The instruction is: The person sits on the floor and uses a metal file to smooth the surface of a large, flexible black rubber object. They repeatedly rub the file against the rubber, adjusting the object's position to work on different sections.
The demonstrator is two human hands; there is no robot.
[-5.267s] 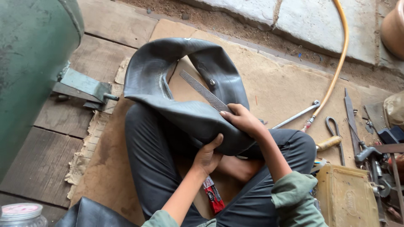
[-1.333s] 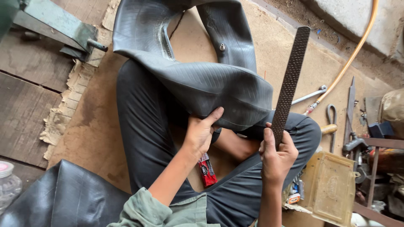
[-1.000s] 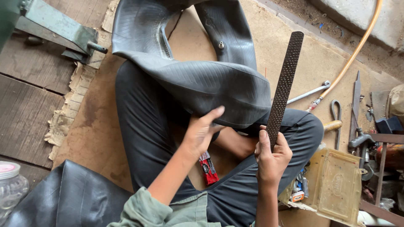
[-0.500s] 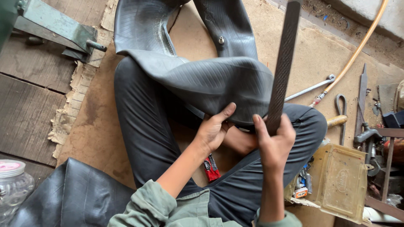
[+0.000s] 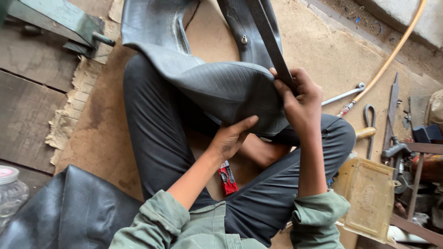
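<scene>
Rubber inner tube [image 5: 221, 87] drapes my knee; my left hand [image 5: 233, 138] pinches its edge, while my right hand [image 5: 300, 99] clamps the rasp [image 5: 270, 37] at twelve o'clock.

Top of rubber inner tube [image 5: 221, 87] cut off by upper edge; far loop out of frame. Rasp [image 5: 270, 37] also cropped at top, lower end buried inside right hand [image 5: 300, 99]. Left hand [image 5: 230, 138] fingertips tucked under tube fold, grip unclear. Small red tube [image 5: 227, 177] partly behind left forearm. Glass jar [image 5: 10, 191] clipped by left edge. Green machine [image 5: 55, 20] mostly out of frame. Tool pile [image 5: 406, 143] at right cluttered, cropped, individual pieces hard to tell.
</scene>
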